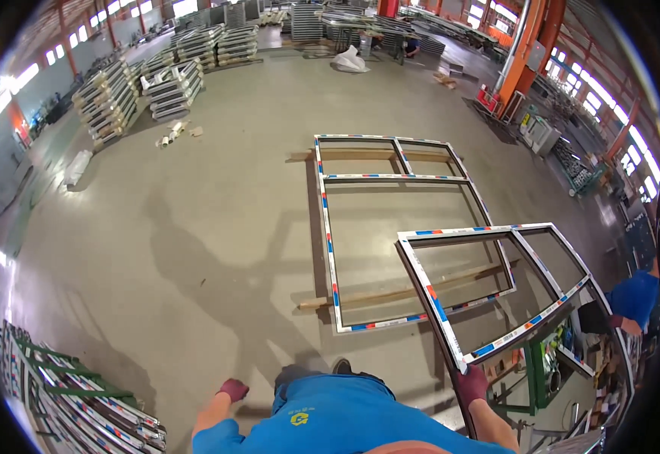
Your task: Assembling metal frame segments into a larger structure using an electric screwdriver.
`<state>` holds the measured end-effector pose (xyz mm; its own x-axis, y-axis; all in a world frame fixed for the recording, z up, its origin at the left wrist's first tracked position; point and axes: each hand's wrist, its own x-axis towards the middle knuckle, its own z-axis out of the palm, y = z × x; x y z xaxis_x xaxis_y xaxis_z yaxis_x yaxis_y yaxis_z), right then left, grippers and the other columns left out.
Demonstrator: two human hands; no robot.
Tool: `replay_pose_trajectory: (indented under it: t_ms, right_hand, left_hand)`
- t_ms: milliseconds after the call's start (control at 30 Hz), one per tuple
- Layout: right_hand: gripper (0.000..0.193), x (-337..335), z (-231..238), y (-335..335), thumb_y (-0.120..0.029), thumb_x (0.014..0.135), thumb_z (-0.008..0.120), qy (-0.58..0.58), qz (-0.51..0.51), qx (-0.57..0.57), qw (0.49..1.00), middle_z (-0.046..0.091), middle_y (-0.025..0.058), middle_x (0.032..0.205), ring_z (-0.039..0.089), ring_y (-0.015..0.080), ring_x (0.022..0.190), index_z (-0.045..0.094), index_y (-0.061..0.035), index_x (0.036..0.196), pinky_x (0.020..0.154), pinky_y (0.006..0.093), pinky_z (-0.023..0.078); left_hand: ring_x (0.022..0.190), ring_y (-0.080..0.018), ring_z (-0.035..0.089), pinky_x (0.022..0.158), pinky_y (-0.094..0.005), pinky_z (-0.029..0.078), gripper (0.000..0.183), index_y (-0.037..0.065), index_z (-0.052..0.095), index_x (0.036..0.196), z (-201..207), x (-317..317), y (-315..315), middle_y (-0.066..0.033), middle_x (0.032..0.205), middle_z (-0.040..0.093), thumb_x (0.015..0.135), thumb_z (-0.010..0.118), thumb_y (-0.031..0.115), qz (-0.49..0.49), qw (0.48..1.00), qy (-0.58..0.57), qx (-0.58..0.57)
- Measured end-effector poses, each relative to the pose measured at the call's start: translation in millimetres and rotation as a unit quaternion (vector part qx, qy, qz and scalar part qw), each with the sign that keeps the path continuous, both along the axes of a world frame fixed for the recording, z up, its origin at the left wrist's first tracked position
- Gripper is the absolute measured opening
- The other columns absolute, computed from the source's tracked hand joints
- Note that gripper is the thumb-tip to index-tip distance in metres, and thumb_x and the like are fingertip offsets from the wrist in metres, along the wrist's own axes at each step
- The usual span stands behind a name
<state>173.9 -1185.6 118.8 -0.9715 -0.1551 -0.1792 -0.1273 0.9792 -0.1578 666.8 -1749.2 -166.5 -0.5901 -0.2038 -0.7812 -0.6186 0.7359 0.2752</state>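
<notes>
My right hand, in a maroon glove, is closed on the near corner of a raised window frame. White bars with red and blue protective tape make up this frame, and its openings hold no visible glass. At its right side, a co-worker in a blue shirt has a gloved hand at the frame's edge. My left hand, also gloved, hangs apart at my left side with nothing visible in it; its fingers are hidden. Beyond the raised frame, a second window frame lies flat on wooden battens.
Taped profiles lie on a green rack at the lower left. Stacked frames stand at the far left, near a plastic wrap bundle. A green metal stand is below the raised frame. An orange column rises at far right.
</notes>
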Motion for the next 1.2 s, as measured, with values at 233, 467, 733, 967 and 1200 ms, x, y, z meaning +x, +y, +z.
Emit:
replay_pose_trajectory:
  t_ms: [233,467,733,967,1200]
  right_hand:
    - [0.040,-120.1,4.5,-122.8,-0.043,0.085,0.075,0.018,-0.024,0.010,0.999,0.074,0.0225,0.100,0.070,0.0440,0.097,0.076,-0.0069,0.102,0.085,0.0549,0.055]
    - [0.039,-237.9,-41.7,-270.5,-0.041,0.083,0.076,0.035,-0.044,0.015,0.998,0.073,0.0217,0.104,0.069,0.0445,0.100,0.075,-0.0075,0.103,0.088,0.0549,0.054]
    - [0.036,-348.4,-50.2,-517.2,-0.032,0.086,0.077,0.024,-0.015,0.032,0.999,0.071,0.0221,0.108,0.068,0.0429,0.104,0.073,-0.0057,0.110,0.091,0.0531,0.054]
    - [0.042,-393.6,-78.5,-638.4,-0.044,0.086,0.073,0.066,-0.049,0.034,0.996,0.071,0.0212,0.106,0.068,0.0418,0.103,0.075,-0.0070,0.105,0.090,0.0520,0.054]
    - [0.038,-484.9,-118.4,-738.9,-0.041,0.085,0.074,0.002,-0.076,0.060,0.995,0.069,0.0159,0.115,0.068,0.0397,0.106,0.070,-0.0107,0.108,0.090,0.0518,0.055]
  left_hand:
    - [0.068,-0.0223,0.072,0.065,-0.0391,0.058,0.026,0.009,0.075,0.085,-7.2,-15.9,-89.0,-0.0076,0.078,0.075,0.094,0.064,0.031,0.466,0.865,-0.122,0.142]
    - [0.070,-0.0206,0.072,0.063,-0.0357,0.058,0.033,0.007,0.074,0.088,-29.5,-102.8,-301.3,-0.0075,0.079,0.074,0.097,0.059,0.035,0.470,0.857,-0.155,0.144]
    - [0.107,-0.0392,0.070,0.090,-0.0505,0.057,0.037,0.004,0.076,0.100,-12.7,-261.0,-704.3,-0.0204,0.103,0.075,0.096,0.057,0.035,-0.011,0.981,0.045,-0.189]
    - [0.102,-0.0364,0.072,0.089,-0.0430,0.056,0.034,0.002,0.075,0.108,154.6,-579.1,-871.7,-0.0217,0.107,0.075,0.091,0.066,0.031,0.291,0.900,0.308,-0.097]
    - [0.103,-0.0368,0.072,0.091,-0.0437,0.056,0.035,0.003,0.076,0.109,130.1,-706.4,-907.2,-0.0216,0.107,0.075,0.093,0.069,0.033,0.156,0.950,0.270,0.027]
